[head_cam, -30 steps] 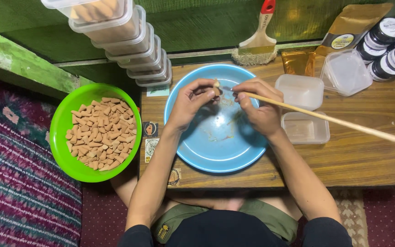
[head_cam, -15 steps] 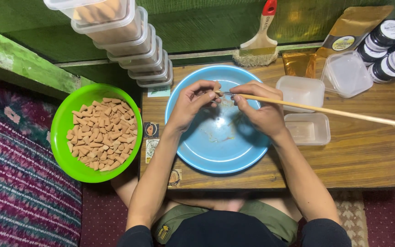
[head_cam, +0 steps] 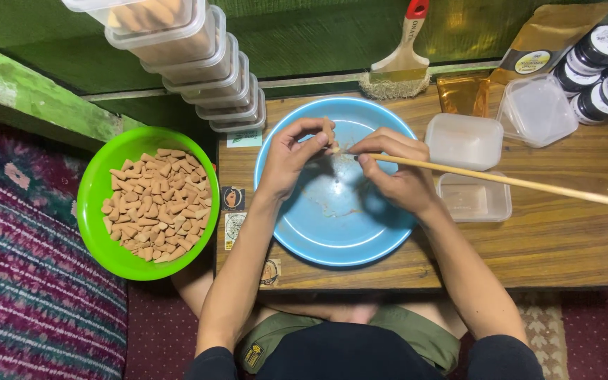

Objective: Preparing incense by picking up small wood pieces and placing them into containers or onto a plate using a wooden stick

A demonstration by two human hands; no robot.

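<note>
Both hands are raised over the upper half of a blue plate (head_cam: 332, 243) that sits at the middle of a low wooden counter (head_cam: 564, 239).

Left hand (head_cam: 291, 160): fingers curled, thumb and fingertips pinched on a small tan cone (head_cam: 328, 131), held with its length roughly upright above the plate's far rim. The grip is closed on the cone; the palm is otherwise empty.

Right hand (head_cam: 397, 169): fingers closed around a long, thin wooden stick (head_cam: 515, 182). The stick's near end meets the base of the cone between the two hands; the rest runs out to the right, over a clear plastic tub (head_cam: 474, 199), and leaves the picture at the right edge. Whether the tip is inside the cone or only touching it cannot be told.

The plate carries faint tan smears and crumbs.

Left of the counter, a bright green bowl (head_cam: 100, 176) holds a heap of similar tan cones (head_cam: 157, 204) and rests on a patterned rug (head_cam: 29, 281). Behind it stands a leaning stack of clear lidded containers (head_cam: 198, 67).

Right of the plate lie a second clear tub (head_cam: 464, 139) and a third, tilted one (head_cam: 536, 109). At the counter's far edge are a red-handled brush (head_cam: 399, 67), a gold pouch (head_cam: 540, 42) and a cluster of dark jars with white lids (head_cam: 603, 67).
</note>
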